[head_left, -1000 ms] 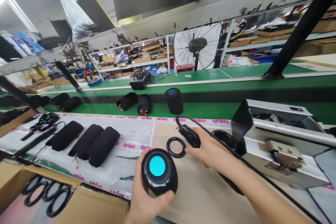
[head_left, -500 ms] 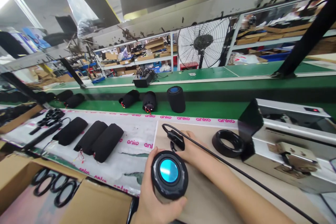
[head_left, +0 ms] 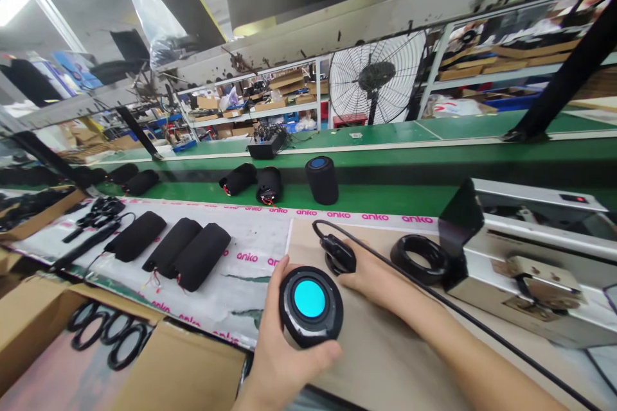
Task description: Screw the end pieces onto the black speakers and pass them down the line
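Note:
My left hand [head_left: 284, 353] is wrapped round a black cylindrical speaker [head_left: 311, 298], its shiny blue round end tilted up towards me. Beyond it, my right hand [head_left: 364, 276] is closed on a black corded tool [head_left: 337, 252] over the brown board. The tool's cable loops up at its far end and runs back over my right forearm. Its working end is hidden, and the dark curved part under it is hard to make out. Right of that hand lies a stack of black rings [head_left: 419, 260]. Another speaker [head_left: 322, 180] stands upright on the green belt.
Black fabric-covered cylinders [head_left: 202, 255] with loose wires lie on the white sheet at left. More wired cylinders [head_left: 268, 185] rest on the green belt. A cardboard box [head_left: 183, 366] with black rings [head_left: 126, 347] is at lower left. A metal machine [head_left: 525, 270] stands at right.
My right hand and the corded tool have moved slightly right, away from the speaker. My left hand still holds the speaker, raised a little in view. The camera view has shifted slightly.

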The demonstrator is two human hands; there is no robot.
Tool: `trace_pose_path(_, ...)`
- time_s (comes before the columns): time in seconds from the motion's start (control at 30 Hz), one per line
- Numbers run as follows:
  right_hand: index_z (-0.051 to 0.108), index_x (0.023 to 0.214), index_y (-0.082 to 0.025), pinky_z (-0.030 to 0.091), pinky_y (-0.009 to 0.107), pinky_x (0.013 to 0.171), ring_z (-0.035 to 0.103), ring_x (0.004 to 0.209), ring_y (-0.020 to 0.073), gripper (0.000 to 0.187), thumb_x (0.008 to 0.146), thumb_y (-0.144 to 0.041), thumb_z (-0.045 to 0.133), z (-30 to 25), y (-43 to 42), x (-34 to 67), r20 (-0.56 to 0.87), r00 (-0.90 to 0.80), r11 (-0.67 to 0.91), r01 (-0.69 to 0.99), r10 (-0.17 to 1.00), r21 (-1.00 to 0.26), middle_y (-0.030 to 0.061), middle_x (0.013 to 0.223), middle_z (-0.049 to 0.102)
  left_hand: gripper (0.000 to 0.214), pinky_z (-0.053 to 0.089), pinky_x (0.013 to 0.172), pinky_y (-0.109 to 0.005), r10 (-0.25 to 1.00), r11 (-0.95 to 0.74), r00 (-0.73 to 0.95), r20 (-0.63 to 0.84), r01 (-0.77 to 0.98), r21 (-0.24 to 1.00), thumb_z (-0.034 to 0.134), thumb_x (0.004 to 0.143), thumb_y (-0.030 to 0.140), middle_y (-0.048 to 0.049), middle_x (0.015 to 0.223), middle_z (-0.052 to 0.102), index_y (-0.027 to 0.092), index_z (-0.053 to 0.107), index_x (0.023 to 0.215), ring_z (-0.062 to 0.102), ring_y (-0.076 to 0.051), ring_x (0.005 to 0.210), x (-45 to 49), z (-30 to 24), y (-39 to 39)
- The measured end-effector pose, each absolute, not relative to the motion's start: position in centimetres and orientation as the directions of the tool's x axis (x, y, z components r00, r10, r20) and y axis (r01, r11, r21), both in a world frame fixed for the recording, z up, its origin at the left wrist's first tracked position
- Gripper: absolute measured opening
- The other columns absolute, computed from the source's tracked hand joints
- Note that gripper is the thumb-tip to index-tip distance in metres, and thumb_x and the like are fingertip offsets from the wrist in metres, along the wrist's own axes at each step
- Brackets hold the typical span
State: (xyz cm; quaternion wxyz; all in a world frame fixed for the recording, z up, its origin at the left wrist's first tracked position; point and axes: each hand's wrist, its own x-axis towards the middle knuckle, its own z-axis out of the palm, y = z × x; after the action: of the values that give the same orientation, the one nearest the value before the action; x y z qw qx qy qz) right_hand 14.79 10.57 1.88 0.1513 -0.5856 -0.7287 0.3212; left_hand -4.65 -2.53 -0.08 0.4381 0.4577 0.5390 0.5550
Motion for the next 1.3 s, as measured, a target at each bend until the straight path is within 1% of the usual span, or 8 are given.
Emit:
trace_pose_path(0.17,0.047,0.162,-0.029,0.063,0.036,0.066,0.075,0.073,0.0244,0.082,0.087,-0.033,0.078,5.4,8.4,18.8,-0.202,-0.208,0.004,0.707,0.957,-0.707,0.0060,0.116,0.078,0.109,0.057,0.114,-0.044,0.999,-0.033,-0.044,0.030,-0.078,0.996,0.105,0.058,0.044,-0.0179,0.143,0.075,0.018,0.054,0.151,0.072,-0.042,0.134,-4.6,0.5,-1.4)
trace_pose_path(0.23,0.049,0.162,-0.032,0.061,0.038,0.063,0.072,0.063,0.0242,0.086,0.081,-0.042,0.077,6.7,7.3,20.3,-0.171,-0.195,0.015,0.699,0.966,-0.715,0.0044,0.113,0.079,0.111,0.056,0.113,-0.044,0.999,-0.021,0.032,0.026,-0.135,0.991,0.106,0.054,0.043,-0.0172,0.141,0.076,0.019,0.055,0.149,0.072,-0.042,0.132,-4.2,0.4,-0.6)
trace_pose_path(0.4,0.065,0.151,-0.035,0.061,0.042,0.097,0.077,0.098,0.0318,0.079,0.073,-0.044,0.076,9.1,5.3,22.4,0.040,-0.258,0.199,0.625,0.965,-0.755,0.0016,0.118,0.080,0.110,0.053,0.114,-0.045,0.982,-0.020,0.174,0.067,-0.261,0.965,0.108,0.053,0.041,-0.0152,0.142,0.075,0.021,0.057,0.148,0.070,-0.040,0.133,-2.6,0.1,1.4)
trace_pose_path(0.67,0.058,0.159,-0.038,0.054,0.047,0.119,0.072,0.123,0.0319,0.081,0.081,-0.035,0.077,9.9,4.2,23.3,-0.039,-0.444,0.207,0.491,0.895,-0.846,0.0004,0.155,0.065,0.112,0.046,0.124,-0.052,0.959,-0.069,0.250,0.134,-0.254,0.965,0.111,0.052,0.047,-0.0150,0.153,0.071,0.025,0.061,0.150,0.063,-0.045,0.144,-2.2,-0.7,2.2)
trace_pose_path(0.87,0.073,0.142,-0.030,0.058,0.040,0.112,0.072,0.116,0.0300,0.064,0.078,-0.028,0.073,11.3,4.1,22.2,-0.037,-0.536,0.209,0.392,0.843,-0.896,0.0031,0.128,0.076,0.103,0.041,0.133,-0.046,0.930,-0.122,0.303,0.207,-0.278,0.953,0.093,0.074,0.073,-0.0119,0.169,0.060,0.032,0.058,0.161,0.052,-0.041,0.159,-3.3,-1.3,1.5)
trace_pose_path(1.03,0.073,0.139,-0.030,0.057,0.043,0.112,0.067,0.129,0.0346,0.058,0.081,-0.035,0.079,11.0,4.3,21.7,-0.085,-0.595,0.193,0.389,0.800,-0.901,0.0048,0.143,0.071,0.081,0.043,0.132,-0.045,0.908,-0.146,0.344,0.240,-0.278,0.950,0.078,0.095,0.068,-0.0124,0.170,0.059,0.031,0.057,0.164,0.053,-0.039,0.159,-3.5,-0.8,1.5)
trace_pose_path(1.2,0.071,0.140,-0.033,0.058,0.038,0.105,0.068,0.124,0.0294,0.058,0.082,-0.028,0.075,10.6,4.5,20.9,-0.095,-0.636,0.245,0.425,0.766,-0.871,0.0016,0.143,0.070,0.085,0.041,0.133,-0.052,0.910,-0.129,0.348,0.227,-0.282,0.951,0.080,0.092,0.069,-0.0172,0.169,0.059,0.025,0.059,0.162,0.052,-0.044,0.158,-3.3,-1.0,1.6)
trace_pose_path(1.3,0.071,0.140,-0.037,0.060,0.033,0.102,0.070,0.123,0.0268,0.061,0.080,-0.026,0.077,10.7,4.7,20.7,-0.060,-0.676,0.284,0.386,0.735,-0.878,-0.0018,0.145,0.069,0.113,0.037,0.134,-0.055,0.915,-0.089,0.352,0.195,-0.295,0.951,0.095,0.070,0.074,-0.0199,0.169,0.057,0.023,0.056,0.163,0.049,-0.048,0.158,-3.0,-1.5,1.7)
